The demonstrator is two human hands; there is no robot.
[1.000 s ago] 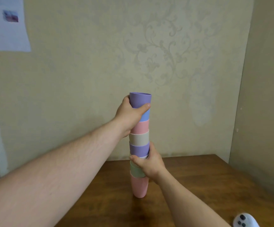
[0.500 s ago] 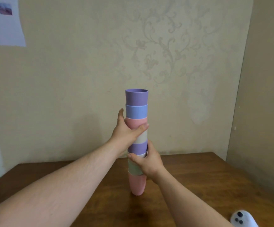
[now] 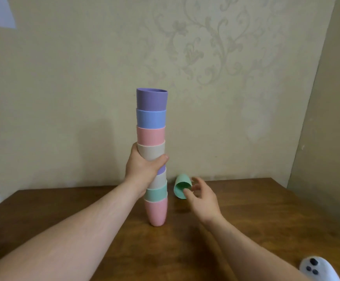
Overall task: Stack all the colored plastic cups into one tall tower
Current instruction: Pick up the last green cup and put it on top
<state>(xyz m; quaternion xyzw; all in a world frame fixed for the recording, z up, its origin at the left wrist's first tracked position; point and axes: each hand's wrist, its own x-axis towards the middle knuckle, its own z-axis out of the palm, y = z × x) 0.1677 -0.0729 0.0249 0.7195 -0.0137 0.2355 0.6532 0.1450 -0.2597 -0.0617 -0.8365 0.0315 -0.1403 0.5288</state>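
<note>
Since half a second earlier the right hand (image 3: 202, 196) had let go of the tower's lower cups and swung out to a loose green cup (image 3: 182, 186) lying on its side just right of the stack, its grip open, fingertips at the cup's mouth but not yet closed on it. The wooden counter (image 3: 266, 216) carried the tower of cups (image 3: 152, 157), standing upright on its pink base with the left hand (image 3: 142, 169) wrapped around its middle. The step in hand looked like fetching the last cup, which would next need lifting to the purple top; a white controller (image 3: 317, 269) lay well apart at the near right corner, and nothing blocked the way.
</note>
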